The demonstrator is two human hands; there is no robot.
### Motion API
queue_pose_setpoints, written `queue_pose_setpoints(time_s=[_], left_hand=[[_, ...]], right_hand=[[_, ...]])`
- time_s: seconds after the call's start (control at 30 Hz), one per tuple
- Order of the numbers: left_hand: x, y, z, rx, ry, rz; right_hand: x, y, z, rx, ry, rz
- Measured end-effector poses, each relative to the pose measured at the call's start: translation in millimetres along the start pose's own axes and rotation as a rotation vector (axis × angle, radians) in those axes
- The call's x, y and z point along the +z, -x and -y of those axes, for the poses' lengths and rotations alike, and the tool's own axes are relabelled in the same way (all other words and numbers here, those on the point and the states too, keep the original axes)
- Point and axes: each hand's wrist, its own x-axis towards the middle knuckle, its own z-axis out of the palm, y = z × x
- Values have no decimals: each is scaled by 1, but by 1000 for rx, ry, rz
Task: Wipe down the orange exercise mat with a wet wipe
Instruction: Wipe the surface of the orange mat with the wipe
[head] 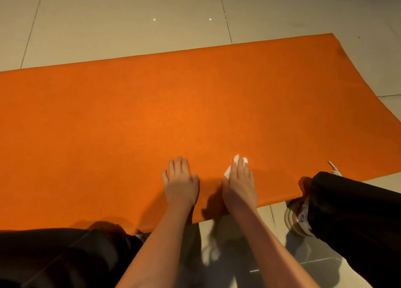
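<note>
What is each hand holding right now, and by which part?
Nothing is gripped. The right hand presses the wet wipe onto the orange mat under straight fingers; the left hand lies flat, empty.

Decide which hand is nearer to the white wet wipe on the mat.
Right. The right hand lies flat on the wet wipe, pressing it to the orange mat; the left hand rests flat on the mat to the wipe's left, apart from it.
</note>
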Motion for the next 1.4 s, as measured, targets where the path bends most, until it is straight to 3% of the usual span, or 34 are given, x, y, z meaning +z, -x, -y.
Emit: queue_pose_setpoints(time_s=[0.1, 0.23, 0.43, 0.57, 0.67, 0.87, 0.97, 1.1, 1.3, 1.4], left_hand=[[4, -6, 0, -20, 18, 19], [5, -7, -1, -35, 8, 23], [6, -7, -3, -50, 6, 26], [7, -8, -7, -80, -9, 24], [6, -13, -12, -108, 14, 11], [14, -15, -10, -79, -12, 45], [19, -16, -10, -81, -40, 30], [19, -17, -11, -86, -46, 28], [13, -38, -11, -79, 20, -17], [17, -50, -9, -73, -1, -25]], right_hand=[[6, 11, 16, -88, -36, 16], [3, -6, 13, -242, 92, 80], [-18, -41, -21, -95, 32, 38], [0, -21, -2, -276, -48, 40], [2, -35, 5, -418, 61, 62], [-15, -71, -21, -127, 71, -19], [1, -48, -4, -213, -64, 19], [8, -67, 7, -409, 98, 74], [-19, -94, -17, -184, 48, -27], [2, -68, 3, -259, -18, 15]])
